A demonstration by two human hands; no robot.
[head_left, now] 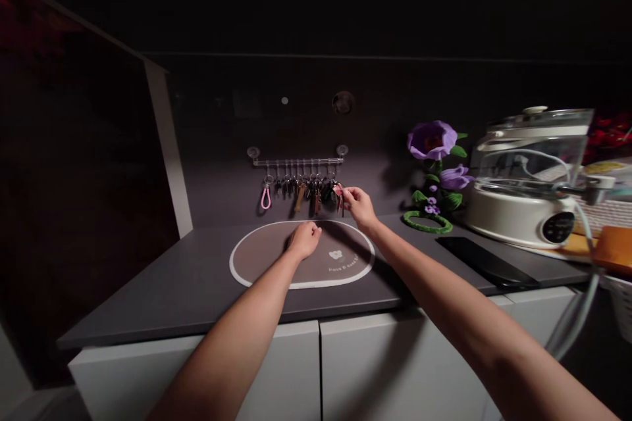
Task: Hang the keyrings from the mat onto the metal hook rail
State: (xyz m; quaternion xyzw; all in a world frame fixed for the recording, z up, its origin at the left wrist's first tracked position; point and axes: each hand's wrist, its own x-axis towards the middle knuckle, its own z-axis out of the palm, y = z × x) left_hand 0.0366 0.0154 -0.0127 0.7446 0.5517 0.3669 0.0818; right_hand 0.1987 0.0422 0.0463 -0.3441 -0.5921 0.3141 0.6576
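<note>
A clear key rack (296, 161) hangs on the dark back wall, with several keys and fobs (309, 189) dangling from its hooks. My right hand (359, 206) reaches up to the rack's right end and pinches a small red key fob (338, 193) that hangs there. My left hand (305, 239) hovers lower, over the oval brown mat (257, 256) on the counter, its fingers curled in loosely with nothing visible in them. A pink loop strap (265, 198) hangs at the rack's left end.
Purple crochet flowers (433, 141) with a green ring base (426, 222) stand right of the mat. Further right sit a white electric pot with a glass lid (530, 177) and a black phone (486, 262). A dark panel (74, 164) walls off the left side. White cabinet doors (365, 362) lie below the counter.
</note>
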